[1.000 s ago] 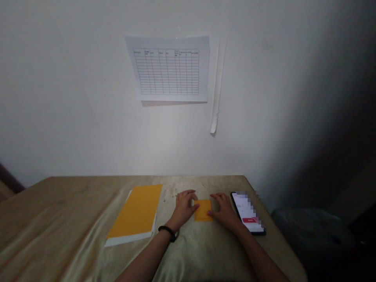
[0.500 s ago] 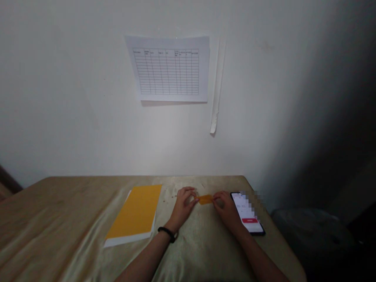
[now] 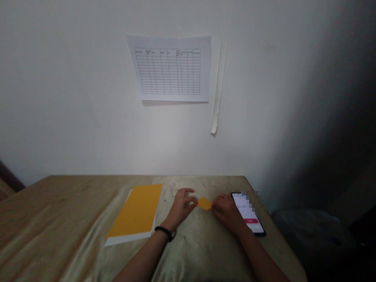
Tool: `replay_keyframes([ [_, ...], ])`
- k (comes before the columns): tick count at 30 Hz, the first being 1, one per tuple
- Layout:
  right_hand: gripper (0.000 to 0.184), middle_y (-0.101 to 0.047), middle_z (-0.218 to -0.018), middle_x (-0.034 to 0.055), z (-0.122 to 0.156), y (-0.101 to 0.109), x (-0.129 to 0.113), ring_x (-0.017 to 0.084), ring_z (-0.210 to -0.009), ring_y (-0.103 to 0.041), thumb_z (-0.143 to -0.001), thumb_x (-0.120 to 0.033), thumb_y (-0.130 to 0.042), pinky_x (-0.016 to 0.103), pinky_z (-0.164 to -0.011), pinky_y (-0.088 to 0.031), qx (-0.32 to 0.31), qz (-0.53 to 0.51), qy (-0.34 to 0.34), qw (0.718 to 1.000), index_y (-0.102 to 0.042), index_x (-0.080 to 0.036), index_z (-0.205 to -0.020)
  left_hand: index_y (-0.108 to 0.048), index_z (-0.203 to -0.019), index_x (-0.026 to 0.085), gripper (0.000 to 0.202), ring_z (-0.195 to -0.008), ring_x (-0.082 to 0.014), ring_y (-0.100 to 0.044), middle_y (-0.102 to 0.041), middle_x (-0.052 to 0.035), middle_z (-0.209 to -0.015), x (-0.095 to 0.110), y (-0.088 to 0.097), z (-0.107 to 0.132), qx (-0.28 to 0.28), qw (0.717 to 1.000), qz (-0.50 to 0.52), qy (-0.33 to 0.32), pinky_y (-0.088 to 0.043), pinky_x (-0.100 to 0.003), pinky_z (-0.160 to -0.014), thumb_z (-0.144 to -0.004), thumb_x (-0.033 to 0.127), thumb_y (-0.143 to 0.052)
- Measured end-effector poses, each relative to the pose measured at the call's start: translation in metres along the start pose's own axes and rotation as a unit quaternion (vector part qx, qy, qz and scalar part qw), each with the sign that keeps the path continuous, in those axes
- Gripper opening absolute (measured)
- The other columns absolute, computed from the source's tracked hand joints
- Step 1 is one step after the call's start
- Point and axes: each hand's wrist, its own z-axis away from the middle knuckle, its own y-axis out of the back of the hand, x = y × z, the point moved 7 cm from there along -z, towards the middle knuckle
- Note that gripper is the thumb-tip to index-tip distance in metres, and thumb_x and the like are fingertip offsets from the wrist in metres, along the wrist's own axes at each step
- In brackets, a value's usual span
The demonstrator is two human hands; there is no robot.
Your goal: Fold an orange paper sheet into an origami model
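We are pinching the paper (image 3: 205, 203) between our left hand (image 3: 181, 204) and right hand (image 3: 225, 208), each clamped on one end, low over the counter (image 3: 58, 203), and we are judging that an uneven pull could tear or skew it.

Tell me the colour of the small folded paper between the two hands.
The small paper is orange-yellow, clearest in the head view.

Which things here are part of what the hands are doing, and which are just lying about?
In use: small orange paper, pinched between left hand and right hand.
Lying about: orange sheet stack and phone, untouched on the table; printed chart, hung up behind.
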Motion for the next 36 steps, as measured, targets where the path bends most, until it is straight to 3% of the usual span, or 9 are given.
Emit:
replay_keyframes([
  [5,0.021,-0.072,-0.096,0.0022,0.000,-0.007,0.002,0.022,-0.103,-0.058,-0.085,-0.014,-0.058,0.039,-0.095,-0.039,-0.035,-0.002,-0.013,0.999,-0.075,-0.026,-0.091,-0.079,-0.086,0.032,0.006,-0.126,-0.0278,-0.047,-0.060,-0.0038,-0.131,-0.003,-0.004,0.000,-0.080,0.996,-0.030,-0.022,-0.037,-0.046,-0.109,-0.080,0.030,-0.078],
  [10,0.018,-0.072,-0.099,0.0023,0.000,-0.014,0.012,0.022,-0.104,-0.058,-0.086,-0.020,-0.063,0.040,-0.096,-0.039,-0.052,-0.018,-0.028,0.998,-0.077,-0.028,-0.092,-0.079,-0.088,0.032,0.019,-0.126,-0.0279,-0.047,-0.059,-0.0039,-0.132,-0.006,-0.009,0.004,-0.109,0.993,-0.032,-0.042,-0.036,-0.043,-0.108,-0.072,0.042,-0.084],
  [20,0.015,-0.072,-0.097,0.0011,0.001,-0.015,0.015,0.022,-0.101,-0.059,-0.085,-0.023,-0.066,0.040,-0.097,-0.038,-0.042,-0.024,-0.047,0.998,-0.077,-0.029,-0.091,-0.075,-0.082,0.026,0.027,-0.124,-0.0294,-0.049,-0.060,-0.0062,-0.130,0.004,-0.011,0.004,-0.100,0.992,-0.052,-0.053,-0.036,-0.045,-0.106,-0.068,0.047,-0.086],
  [28,0.015,-0.072,-0.094,0.0008,-0.002,-0.015,0.014,0.021,-0.099,-0.061,-0.087,-0.019,-0.062,0.037,-0.095,-0.037,-0.032,-0.015,-0.071,0.997,-0.075,-0.026,-0.091,-0.071,-0.077,0.023,0.014,-0.124,-0.0252,-0.049,-0.061,-0.0054,-0.129,0.006,-0.012,0.005,-0.074,0.995,-0.040,-0.048,-0.036,-0.042,-0.108,-0.084,0.035,-0.074],
  [36,0.017,-0.072,-0.096,0.0024,-0.002,-0.010,0.011,0.020,-0.096,-0.062,-0.085,-0.014,-0.058,0.035,-0.094,-0.036,0.003,-0.033,-0.127,0.991,-0.066,-0.022,-0.098,-0.068,-0.075,0.021,0.014,-0.119,-0.0253,-0.052,-0.063,-0.0072,-0.122,0.000,-0.020,0.002,-0.047,0.998,-0.022,-0.032,-0.040,-0.043,-0.104,-0.087,0.027,-0.069],
])
